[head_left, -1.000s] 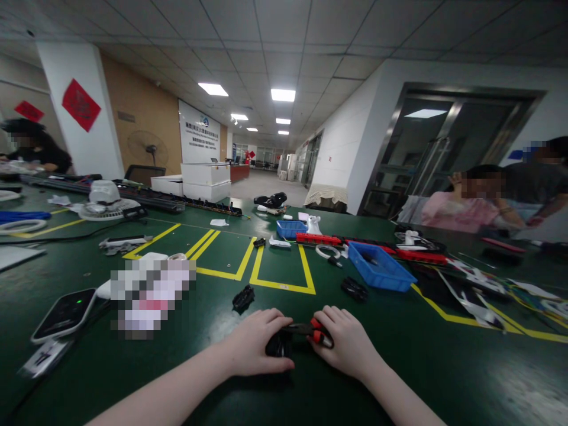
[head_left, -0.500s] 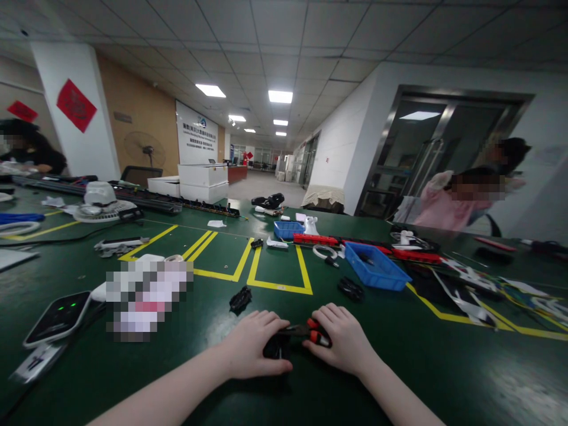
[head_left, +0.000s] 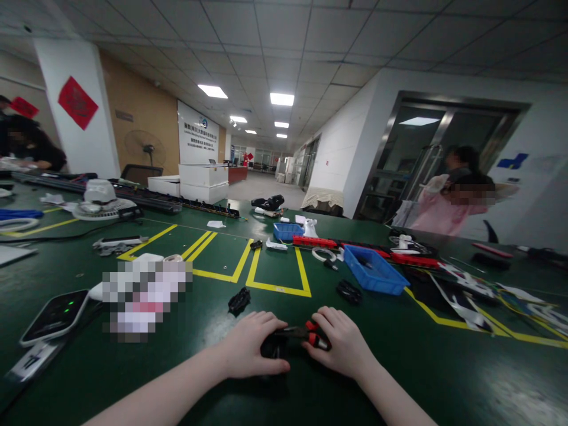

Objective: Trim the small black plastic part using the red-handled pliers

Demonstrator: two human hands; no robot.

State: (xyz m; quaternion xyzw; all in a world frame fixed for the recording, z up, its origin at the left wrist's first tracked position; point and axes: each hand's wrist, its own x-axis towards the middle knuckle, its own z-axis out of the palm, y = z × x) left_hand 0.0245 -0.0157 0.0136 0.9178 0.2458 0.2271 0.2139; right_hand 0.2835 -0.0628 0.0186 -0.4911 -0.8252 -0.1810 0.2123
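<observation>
My right hand point(head_left: 339, 340) is closed on the red and black handles of a pair of pliers point(head_left: 318, 337). The jaws point left and reach the black bundle point(head_left: 274, 348) in my left hand point(head_left: 254, 346). My left fingers wrap round that bundle, which looks like a coiled cable, though much of it is hidden. Whether the jaws bite on it I cannot tell. Beyond my left hand lies a black coiled cable point(head_left: 239, 300) on the green table. A second black coiled cable point(head_left: 348, 291) lies beyond my right hand.
Yellow tape point(head_left: 279, 289) marks boxes on the table. Blue bins point(head_left: 377, 278) and red strips point(head_left: 315, 241) lie to the right. At left are a white device with green lights point(head_left: 55, 316), a blurred-out item point(head_left: 148, 299) and a white fan part point(head_left: 100, 195). People are at both far sides.
My hands and the pliers hold nearly the same pose at the black bundle. The view has shifted slightly. At far right, a person in pink has moved.
</observation>
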